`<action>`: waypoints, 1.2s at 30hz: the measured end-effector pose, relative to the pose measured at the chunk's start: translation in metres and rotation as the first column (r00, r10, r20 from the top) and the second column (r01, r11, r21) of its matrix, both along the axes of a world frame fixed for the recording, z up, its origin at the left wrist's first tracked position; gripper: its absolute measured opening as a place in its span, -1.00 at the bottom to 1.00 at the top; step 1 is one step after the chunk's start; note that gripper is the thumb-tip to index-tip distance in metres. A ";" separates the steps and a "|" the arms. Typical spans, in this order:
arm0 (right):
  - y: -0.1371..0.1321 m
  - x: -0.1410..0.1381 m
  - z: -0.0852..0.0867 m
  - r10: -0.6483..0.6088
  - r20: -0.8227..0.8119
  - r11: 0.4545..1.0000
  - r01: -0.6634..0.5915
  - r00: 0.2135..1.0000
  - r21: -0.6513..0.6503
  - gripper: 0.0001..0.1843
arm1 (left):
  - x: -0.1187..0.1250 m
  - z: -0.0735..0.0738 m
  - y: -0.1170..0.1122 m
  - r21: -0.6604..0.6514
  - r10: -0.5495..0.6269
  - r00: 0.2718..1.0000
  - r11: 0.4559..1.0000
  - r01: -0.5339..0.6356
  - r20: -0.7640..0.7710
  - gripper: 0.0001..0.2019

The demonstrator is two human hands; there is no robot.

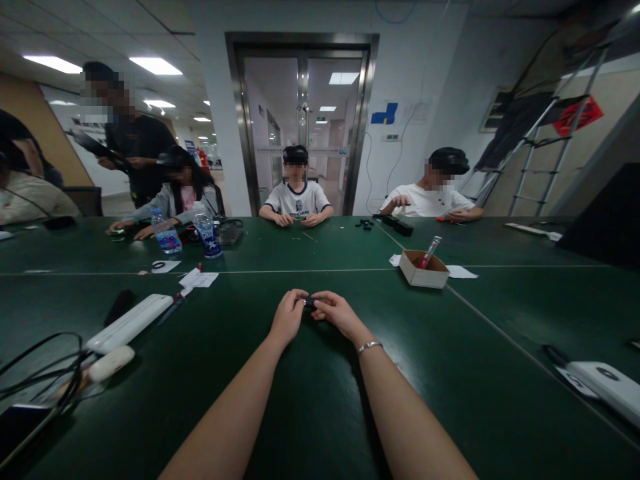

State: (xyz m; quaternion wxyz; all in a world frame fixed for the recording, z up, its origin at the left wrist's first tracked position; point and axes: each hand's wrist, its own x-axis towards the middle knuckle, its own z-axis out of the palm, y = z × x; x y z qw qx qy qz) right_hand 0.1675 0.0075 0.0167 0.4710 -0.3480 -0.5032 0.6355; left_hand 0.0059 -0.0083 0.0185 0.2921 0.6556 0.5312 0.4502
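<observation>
Over the middle of the dark green table (pixel 320 400), both of my hands meet around a small black object (pixel 309 304) with a shiny spot at its left end. Its kind is too small to make out. My left hand (pixel 290 315) pinches the left end between thumb and fingers. From the other side my right hand (pixel 338 313), with a silver bracelet (pixel 370 346) at the wrist, grips the right end. The fingers cover much of the object.
A cardboard box (pixel 424 276) holding a red-and-silver tube (pixel 431 253) stands ahead right. To the left lie a white power bank-like bar (pixel 131 323), black cables (pixel 75 373) and paper slips (pixel 199 278). Two bottles (pixel 208 233) stand farther back. Several people sit across the table.
</observation>
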 end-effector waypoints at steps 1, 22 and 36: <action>0.000 0.000 0.000 0.001 -0.004 1.000 -0.001 1.000 -0.003 -0.70 | 0.000 0.000 0.000 -0.014 0.005 1.000 1.000 -0.005 0.000 -0.72; -0.001 0.000 0.001 0.008 0.008 1.000 -0.008 1.000 0.005 -0.70 | 0.000 0.004 -0.002 -0.056 0.005 0.999 0.998 -0.007 -0.034 -0.71; 0.000 0.000 0.001 0.003 0.026 1.000 -0.004 1.000 0.006 -0.73 | 0.001 0.000 0.000 -0.074 0.022 0.998 0.997 -0.026 -0.060 -0.70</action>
